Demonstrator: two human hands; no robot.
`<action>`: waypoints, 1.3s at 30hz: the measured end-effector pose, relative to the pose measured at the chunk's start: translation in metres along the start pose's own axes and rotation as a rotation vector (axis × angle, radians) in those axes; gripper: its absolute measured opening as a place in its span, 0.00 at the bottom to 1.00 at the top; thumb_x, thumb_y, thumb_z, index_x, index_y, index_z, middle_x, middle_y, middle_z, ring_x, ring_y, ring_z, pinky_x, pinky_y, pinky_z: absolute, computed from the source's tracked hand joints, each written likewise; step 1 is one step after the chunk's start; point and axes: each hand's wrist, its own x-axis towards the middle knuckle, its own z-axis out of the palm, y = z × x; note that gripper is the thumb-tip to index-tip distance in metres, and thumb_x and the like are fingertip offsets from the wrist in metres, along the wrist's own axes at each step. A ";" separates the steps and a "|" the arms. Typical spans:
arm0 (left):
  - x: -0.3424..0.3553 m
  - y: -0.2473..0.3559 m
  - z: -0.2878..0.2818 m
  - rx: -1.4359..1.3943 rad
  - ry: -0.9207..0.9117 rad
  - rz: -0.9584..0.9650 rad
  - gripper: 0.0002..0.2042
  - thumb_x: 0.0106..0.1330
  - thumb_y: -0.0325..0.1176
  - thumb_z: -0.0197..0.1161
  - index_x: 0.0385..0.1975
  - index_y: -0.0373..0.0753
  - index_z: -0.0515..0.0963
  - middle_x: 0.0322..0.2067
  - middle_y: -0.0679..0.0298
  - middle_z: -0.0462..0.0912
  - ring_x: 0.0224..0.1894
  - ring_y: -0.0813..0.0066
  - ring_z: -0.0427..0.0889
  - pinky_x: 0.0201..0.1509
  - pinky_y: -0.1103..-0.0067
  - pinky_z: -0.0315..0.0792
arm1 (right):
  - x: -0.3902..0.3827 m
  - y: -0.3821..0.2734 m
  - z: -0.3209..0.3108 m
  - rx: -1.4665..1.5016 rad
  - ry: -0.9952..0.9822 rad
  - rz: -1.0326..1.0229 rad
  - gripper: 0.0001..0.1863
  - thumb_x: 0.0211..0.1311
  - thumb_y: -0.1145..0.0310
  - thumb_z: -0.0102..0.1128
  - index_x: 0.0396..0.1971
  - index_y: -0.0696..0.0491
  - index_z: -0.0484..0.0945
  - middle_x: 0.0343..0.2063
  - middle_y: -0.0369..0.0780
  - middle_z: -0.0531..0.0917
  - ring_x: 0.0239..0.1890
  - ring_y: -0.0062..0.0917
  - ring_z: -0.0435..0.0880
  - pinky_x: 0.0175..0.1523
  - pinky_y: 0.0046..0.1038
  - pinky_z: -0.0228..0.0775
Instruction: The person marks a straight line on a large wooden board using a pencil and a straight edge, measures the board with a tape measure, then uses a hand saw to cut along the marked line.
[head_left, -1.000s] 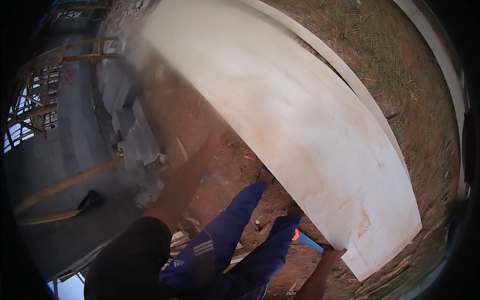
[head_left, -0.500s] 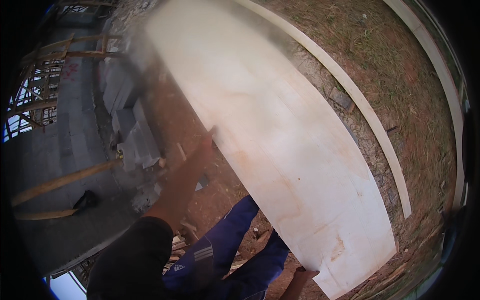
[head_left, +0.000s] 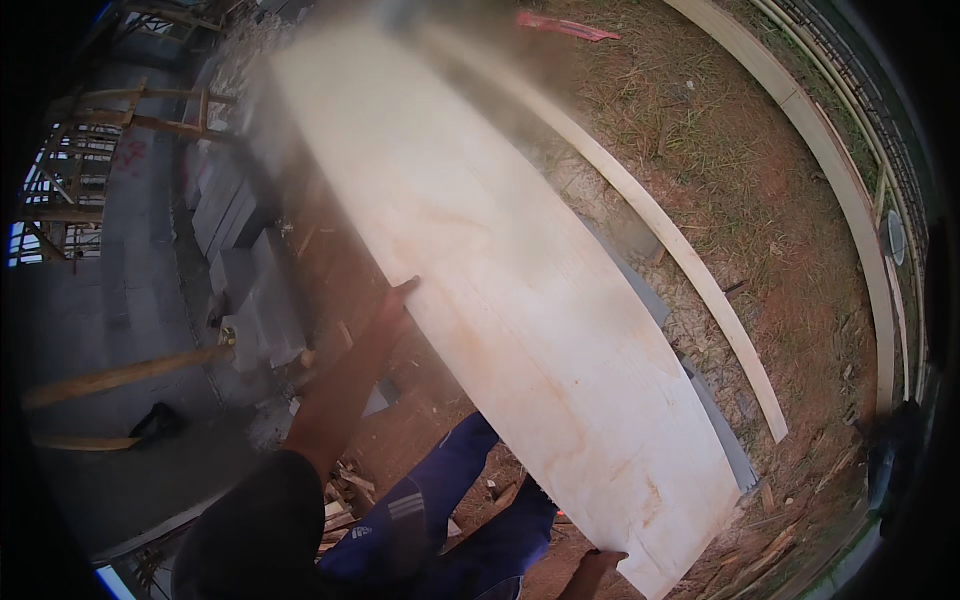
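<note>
A long, pale plywood sheet (head_left: 520, 330) stretches from the upper left down to the lower right. My left hand (head_left: 398, 295) grips its near long edge about halfway along, thumb on top and fingers hidden underneath. Close to the lower corner, my right hand (head_left: 603, 562) grasps the same edge, also thumb uppermost. Brown stains mark the sheet's face. Its far end is blurred by a smear over the picture. A grey flat piece (head_left: 722, 425) shows past the sheet's far edge.
A narrow wooden strip (head_left: 690, 260) lies beyond the sheet on sandy, grassy ground. Grey blocks (head_left: 262, 305) are stacked at left beside a grey wall (head_left: 140, 270). A timber pole (head_left: 125, 376) slants there. Scrap wood (head_left: 345, 490) lies near my legs. Long boards (head_left: 850, 190) curve along the right.
The plywood sheet and both hands have shifted left in the picture, my left hand slightly lower. More of the grey piece beyond the sheet shows. Both hands keep their hold.
</note>
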 end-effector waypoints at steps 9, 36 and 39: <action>-0.092 0.089 0.152 0.205 0.218 0.205 0.22 0.64 0.19 0.59 0.59 0.18 0.68 0.55 0.39 0.78 0.54 0.48 0.83 0.57 0.54 0.80 | -0.098 -0.120 -0.030 -0.170 0.046 -0.103 0.30 0.76 0.48 0.40 0.53 0.63 0.75 0.44 0.46 0.84 0.40 0.38 0.84 0.42 0.36 0.77; -0.605 0.337 0.442 0.362 -0.318 1.015 0.19 0.61 0.20 0.64 0.52 0.17 0.75 0.49 0.46 0.82 0.46 0.58 0.86 0.55 0.69 0.79 | -0.294 -0.093 -0.081 0.415 -0.137 0.139 0.22 0.79 0.56 0.37 0.43 0.58 0.76 0.28 0.41 0.79 0.20 0.29 0.76 0.20 0.31 0.61; -0.660 0.387 0.447 0.332 -0.402 1.170 0.18 0.61 0.21 0.66 0.50 0.18 0.76 0.46 0.46 0.84 0.44 0.59 0.86 0.53 0.70 0.79 | -0.289 -0.078 -0.023 0.093 -0.341 0.239 0.24 0.79 0.52 0.32 0.46 0.55 0.74 0.27 0.42 0.80 0.18 0.30 0.75 0.21 0.32 0.62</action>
